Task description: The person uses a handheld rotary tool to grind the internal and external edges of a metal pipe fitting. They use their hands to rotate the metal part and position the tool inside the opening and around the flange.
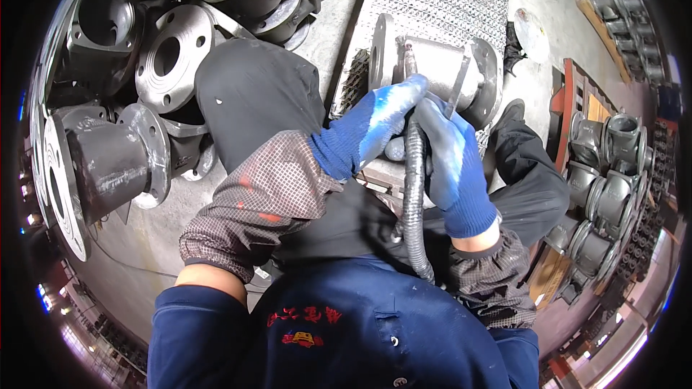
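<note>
Both my hands wear blue gloves with pale palms and meet at the near side of a grey flanged metal casting [436, 57]. My left hand [378, 122] is closed, its fingertips at the base of a slim reddish-brown tool tip [409, 59] pointing at the casting. My right hand [447, 148] is closed beside it, around the upper end of a ribbed metallic hose [415, 194] that hangs down toward my lap. A flat metal strip [459, 79] rises from the right fingers against the casting; whether they grip it I cannot tell. The fingers hide the tool's body.
The casting lies on a textured metal-topped bench [411, 0]. Large flanged castings [108, 166] crowd the floor at my left, and more are heaped at the upper left. On the right, several smaller castings [602, 194] stand by a red frame [569, 101]. My knees flank the work.
</note>
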Tool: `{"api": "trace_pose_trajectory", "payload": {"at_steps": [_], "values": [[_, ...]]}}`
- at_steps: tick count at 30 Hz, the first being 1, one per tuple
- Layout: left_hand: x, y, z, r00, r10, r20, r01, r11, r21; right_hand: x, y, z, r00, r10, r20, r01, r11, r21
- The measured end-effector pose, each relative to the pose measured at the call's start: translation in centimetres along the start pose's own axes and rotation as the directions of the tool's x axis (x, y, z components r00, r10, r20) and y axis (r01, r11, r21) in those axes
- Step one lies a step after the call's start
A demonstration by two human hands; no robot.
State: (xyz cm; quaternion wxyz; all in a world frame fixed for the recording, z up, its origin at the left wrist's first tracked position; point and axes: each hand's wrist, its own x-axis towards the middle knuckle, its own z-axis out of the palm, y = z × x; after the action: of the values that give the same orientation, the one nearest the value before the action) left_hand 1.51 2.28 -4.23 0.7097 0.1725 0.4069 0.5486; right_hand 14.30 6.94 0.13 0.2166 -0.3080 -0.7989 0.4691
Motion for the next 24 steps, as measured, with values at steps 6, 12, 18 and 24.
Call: {"api": "trace_pose_trajectory", "payload": {"at_steps": [6,12,18,24], "values": [[0.8,-0.8,1.3,0.997,0.047,-0.058,-0.059,0.971,-0.233,-0.7,-2.3,-4.7,0.853,0.520,0.037,-0.503,0.802,0.322],[2.0,-1.0,2.1,0.983,-0.056,-0.176,0.020,0.980,-0.198,2.9,6.1,-9.8,0.817,0.289,-0.499,-0.239,0.957,0.164],[1.8,-0.3,2.3,0.957,-0.058,-0.284,0.013,0.987,-0.158,5.1,14.7,-8.3,0.866,0.168,-0.471,-0.277,0.945,-0.174],[1.1,0.3,2.6,0.960,-0.089,-0.264,0.049,0.987,-0.151,5.4,13.7,-7.5,0.808,0.325,-0.492,-0.401,0.915,-0.054]]}}
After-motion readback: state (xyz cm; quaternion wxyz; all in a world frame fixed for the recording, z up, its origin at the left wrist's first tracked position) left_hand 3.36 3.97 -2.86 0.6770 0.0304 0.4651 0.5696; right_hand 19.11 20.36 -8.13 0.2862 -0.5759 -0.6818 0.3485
